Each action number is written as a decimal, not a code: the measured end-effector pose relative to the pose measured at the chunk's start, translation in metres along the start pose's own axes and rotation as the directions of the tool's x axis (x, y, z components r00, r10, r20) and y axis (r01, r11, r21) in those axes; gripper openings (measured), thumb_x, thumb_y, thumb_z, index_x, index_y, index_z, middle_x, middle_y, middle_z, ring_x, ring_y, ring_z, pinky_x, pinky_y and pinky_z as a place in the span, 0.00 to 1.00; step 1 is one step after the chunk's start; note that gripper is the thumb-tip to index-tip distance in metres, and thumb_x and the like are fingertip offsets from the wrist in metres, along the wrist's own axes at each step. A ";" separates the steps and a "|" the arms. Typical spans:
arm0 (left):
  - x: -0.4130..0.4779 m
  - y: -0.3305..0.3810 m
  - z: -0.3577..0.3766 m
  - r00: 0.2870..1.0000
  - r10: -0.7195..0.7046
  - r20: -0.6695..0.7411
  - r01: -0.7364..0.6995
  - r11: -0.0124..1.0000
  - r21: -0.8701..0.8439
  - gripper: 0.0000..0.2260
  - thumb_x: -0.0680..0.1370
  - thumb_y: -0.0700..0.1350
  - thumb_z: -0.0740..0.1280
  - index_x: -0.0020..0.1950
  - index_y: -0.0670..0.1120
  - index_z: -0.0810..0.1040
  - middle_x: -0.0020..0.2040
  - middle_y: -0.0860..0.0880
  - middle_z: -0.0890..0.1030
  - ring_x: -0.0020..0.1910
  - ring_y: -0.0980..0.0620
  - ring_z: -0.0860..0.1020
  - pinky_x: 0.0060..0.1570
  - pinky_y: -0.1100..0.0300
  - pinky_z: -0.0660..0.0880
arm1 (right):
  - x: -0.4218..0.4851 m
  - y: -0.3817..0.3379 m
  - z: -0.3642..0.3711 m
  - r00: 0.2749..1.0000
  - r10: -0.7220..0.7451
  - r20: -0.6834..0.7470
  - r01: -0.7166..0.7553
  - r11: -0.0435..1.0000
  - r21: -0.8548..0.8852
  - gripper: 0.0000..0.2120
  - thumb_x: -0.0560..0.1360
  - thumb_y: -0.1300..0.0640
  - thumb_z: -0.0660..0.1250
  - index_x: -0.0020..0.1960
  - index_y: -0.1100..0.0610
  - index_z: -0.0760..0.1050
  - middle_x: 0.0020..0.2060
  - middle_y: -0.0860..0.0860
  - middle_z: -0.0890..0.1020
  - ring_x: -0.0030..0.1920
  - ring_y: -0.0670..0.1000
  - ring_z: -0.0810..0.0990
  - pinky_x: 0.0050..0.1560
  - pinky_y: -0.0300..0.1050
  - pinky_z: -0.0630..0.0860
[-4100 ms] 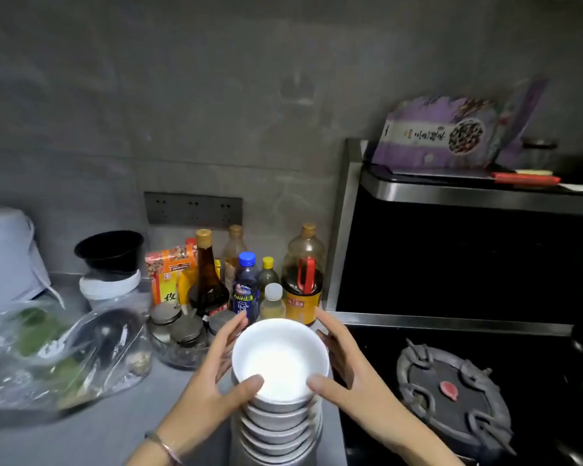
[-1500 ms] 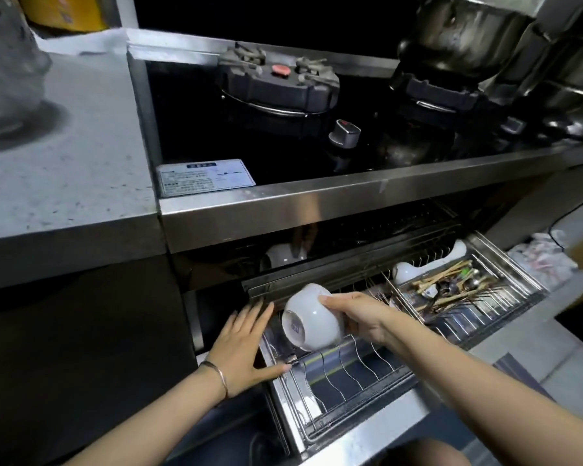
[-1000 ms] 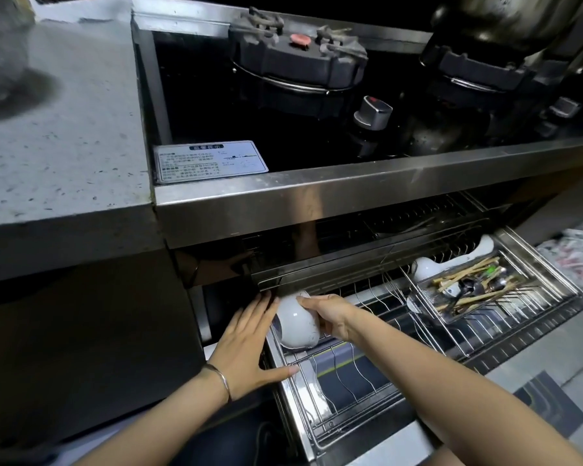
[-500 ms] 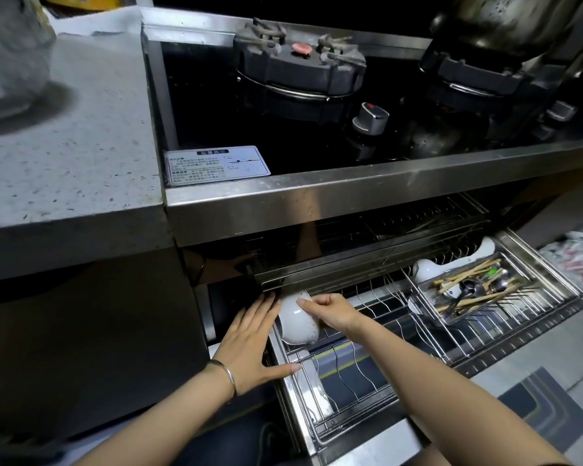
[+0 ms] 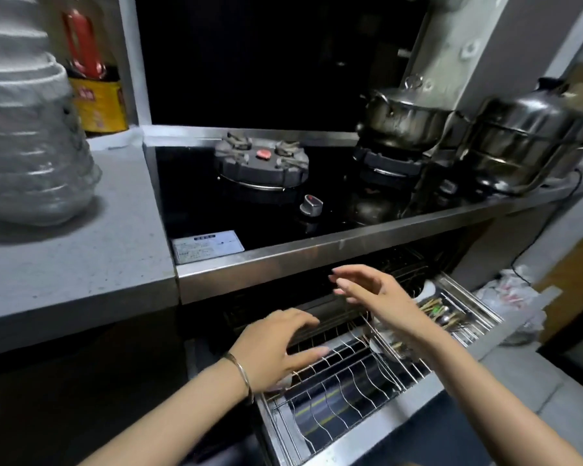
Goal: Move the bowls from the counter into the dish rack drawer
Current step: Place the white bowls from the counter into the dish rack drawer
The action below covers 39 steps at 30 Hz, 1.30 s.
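I keep both grips apart, empty: left hand (image 5: 273, 348) over the wavy steel-wire dish rack drawer (image 5: 344, 388), right hand (image 5: 381, 294) higher, cutlery (image 5: 441, 314) just right of it.

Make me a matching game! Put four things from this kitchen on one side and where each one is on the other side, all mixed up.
Things:
1. thin silver bracelet
2. lidded steel pot
3. bundle of wooden chopsticks and metal spoons
4. tall stack of white bowls

Places:
A. on the grey stone counter
B. on the wrist of the left hand
C. in the wire dish rack drawer
D. on a black stove burner

Pairs: 1-B, 2-D, 3-C, 4-A.
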<state>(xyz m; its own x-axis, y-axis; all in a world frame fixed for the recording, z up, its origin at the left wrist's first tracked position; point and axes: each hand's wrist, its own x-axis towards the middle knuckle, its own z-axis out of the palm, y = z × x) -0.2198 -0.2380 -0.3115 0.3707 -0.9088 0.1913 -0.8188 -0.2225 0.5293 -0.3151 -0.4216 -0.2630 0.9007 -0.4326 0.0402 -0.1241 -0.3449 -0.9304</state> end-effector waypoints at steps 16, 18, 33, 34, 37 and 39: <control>-0.091 -0.001 -0.283 0.762 0.147 -0.631 0.024 0.967 0.255 0.27 0.72 0.63 0.60 0.66 0.50 0.71 0.63 0.54 0.75 0.63 0.59 0.70 0.64 0.67 0.63 | 0.046 -0.219 0.102 0.838 -0.507 0.201 0.522 0.852 -0.031 0.26 0.68 0.41 0.67 0.65 0.40 0.70 0.66 0.40 0.74 0.68 0.38 0.69 0.70 0.44 0.67; -0.105 -0.017 -0.303 0.738 0.120 -0.664 0.077 0.963 0.259 0.27 0.72 0.63 0.60 0.66 0.50 0.71 0.63 0.54 0.74 0.63 0.58 0.70 0.64 0.67 0.63 | 0.059 -0.231 0.122 0.814 -0.534 0.230 0.554 0.832 -0.030 0.26 0.67 0.39 0.67 0.65 0.36 0.69 0.65 0.35 0.72 0.67 0.34 0.68 0.69 0.40 0.66; -0.097 -0.088 -0.376 0.609 -0.240 -0.756 0.044 0.962 -0.269 0.33 0.66 0.65 0.65 0.68 0.58 0.62 0.62 0.62 0.70 0.57 0.72 0.68 0.47 0.79 0.67 | 0.137 -0.310 0.209 0.772 -0.574 0.272 0.575 0.814 0.084 0.33 0.68 0.40 0.71 0.70 0.39 0.63 0.69 0.42 0.71 0.70 0.44 0.67 0.68 0.43 0.68; -0.094 -0.091 -0.378 0.607 -0.256 -0.753 0.047 0.957 -0.287 0.35 0.66 0.65 0.65 0.70 0.56 0.61 0.66 0.58 0.69 0.60 0.67 0.67 0.53 0.75 0.66 | 0.139 -0.312 0.212 0.772 -0.572 0.278 0.569 0.816 0.100 0.31 0.68 0.41 0.71 0.69 0.39 0.65 0.66 0.40 0.74 0.68 0.43 0.70 0.65 0.39 0.71; -0.087 -0.099 -0.382 0.612 -0.278 -0.740 0.065 0.951 -0.303 0.39 0.64 0.67 0.65 0.72 0.53 0.60 0.72 0.50 0.67 0.67 0.59 0.64 0.62 0.62 0.65 | 0.145 -0.316 0.218 0.780 -0.574 0.250 0.548 0.819 0.171 0.24 0.69 0.43 0.71 0.64 0.42 0.71 0.57 0.39 0.80 0.61 0.41 0.77 0.55 0.34 0.77; -0.084 -0.100 -0.385 0.616 -0.280 -0.736 0.068 0.950 -0.305 0.40 0.64 0.67 0.66 0.71 0.52 0.61 0.72 0.49 0.66 0.69 0.56 0.64 0.63 0.59 0.66 | 0.148 -0.317 0.222 0.789 -0.580 0.202 0.540 0.812 0.221 0.19 0.69 0.47 0.73 0.59 0.45 0.75 0.54 0.42 0.82 0.56 0.41 0.81 0.51 0.35 0.79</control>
<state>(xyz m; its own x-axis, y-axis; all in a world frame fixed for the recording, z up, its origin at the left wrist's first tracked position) -0.0004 -0.0037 -0.0620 0.7807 -0.2377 0.5779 -0.6189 -0.1661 0.7677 -0.0501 -0.1914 -0.0435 0.8669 0.0271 0.4977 0.4777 -0.3300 -0.8142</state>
